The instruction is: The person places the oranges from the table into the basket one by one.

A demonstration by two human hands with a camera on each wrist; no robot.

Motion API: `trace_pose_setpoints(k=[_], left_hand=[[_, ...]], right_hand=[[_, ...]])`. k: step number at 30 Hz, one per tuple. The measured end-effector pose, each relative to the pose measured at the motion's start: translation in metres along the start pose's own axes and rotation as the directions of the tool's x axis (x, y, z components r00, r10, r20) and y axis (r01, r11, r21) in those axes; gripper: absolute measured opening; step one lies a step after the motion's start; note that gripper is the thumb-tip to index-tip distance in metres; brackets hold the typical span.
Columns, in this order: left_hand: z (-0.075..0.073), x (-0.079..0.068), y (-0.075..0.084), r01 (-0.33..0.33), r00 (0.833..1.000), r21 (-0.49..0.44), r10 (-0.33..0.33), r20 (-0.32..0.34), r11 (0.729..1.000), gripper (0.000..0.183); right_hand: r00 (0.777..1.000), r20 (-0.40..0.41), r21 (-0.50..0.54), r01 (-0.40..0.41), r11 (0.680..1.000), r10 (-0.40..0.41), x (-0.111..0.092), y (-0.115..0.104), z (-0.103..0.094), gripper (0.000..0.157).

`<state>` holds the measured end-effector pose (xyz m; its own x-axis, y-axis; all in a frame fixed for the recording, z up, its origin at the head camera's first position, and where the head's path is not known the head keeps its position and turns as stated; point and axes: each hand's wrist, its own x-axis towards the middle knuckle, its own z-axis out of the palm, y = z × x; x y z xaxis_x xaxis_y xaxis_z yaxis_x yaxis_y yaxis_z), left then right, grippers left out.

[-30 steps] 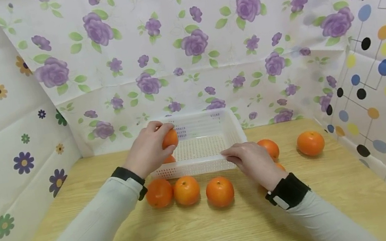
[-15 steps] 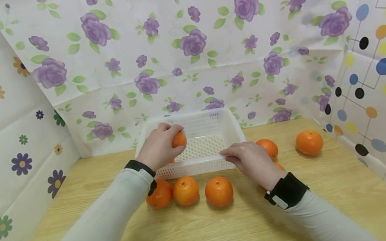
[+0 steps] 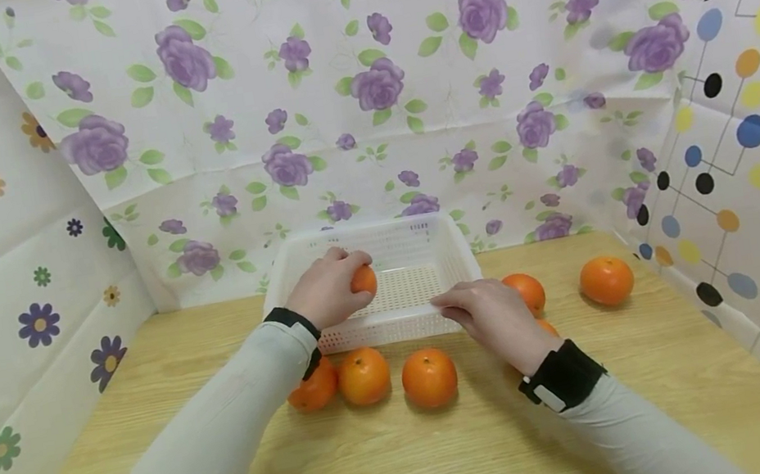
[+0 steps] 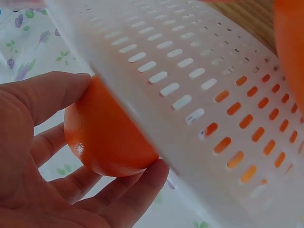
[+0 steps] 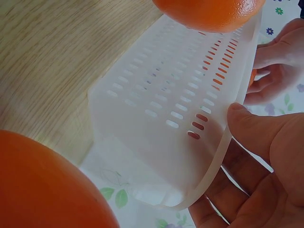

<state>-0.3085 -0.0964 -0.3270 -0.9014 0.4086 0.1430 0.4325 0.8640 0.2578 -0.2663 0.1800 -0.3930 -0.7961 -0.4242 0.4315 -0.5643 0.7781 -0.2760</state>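
My left hand (image 3: 330, 288) holds an orange (image 3: 365, 281) just inside the front wall of a white perforated plastic basket (image 3: 378, 318). In the left wrist view its thumb and fingers curve round that orange (image 4: 107, 133), which shows behind the basket's rim (image 4: 137, 116). My right hand (image 3: 501, 321) pinches the basket's rim near the front right corner, thumb outside and fingers inside in the right wrist view. Orange colour shows through some wall slots (image 4: 223, 144); the basket's left interior is hidden by my left hand.
Before the basket lie three oranges: one (image 3: 314, 388) partly under my left wrist, another (image 3: 364, 376) beside it, and a third (image 3: 429, 378). To the right are an orange (image 3: 526, 292), one (image 3: 547, 328) mostly hidden by my right hand, and another (image 3: 607, 281). Flowered cloth (image 3: 386, 136) hangs behind.
My left hand has moved right and slightly down with the orange, further into the basket. An orange seen earlier below that hand is now covered. My right hand keeps its hold on the rim.
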Motion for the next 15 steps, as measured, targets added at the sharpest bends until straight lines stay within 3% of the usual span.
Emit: trace_pose_setpoints(k=[15], left_hand=[[0.014, 0.015, -0.007, 0.012, 0.996, 0.021, -0.014, 0.086, 1.0, 0.053]], right_hand=[[1.0, 0.003, -0.004, -0.01, 1.0, 0.01, 0.0, 0.0, 0.0, 0.027]])
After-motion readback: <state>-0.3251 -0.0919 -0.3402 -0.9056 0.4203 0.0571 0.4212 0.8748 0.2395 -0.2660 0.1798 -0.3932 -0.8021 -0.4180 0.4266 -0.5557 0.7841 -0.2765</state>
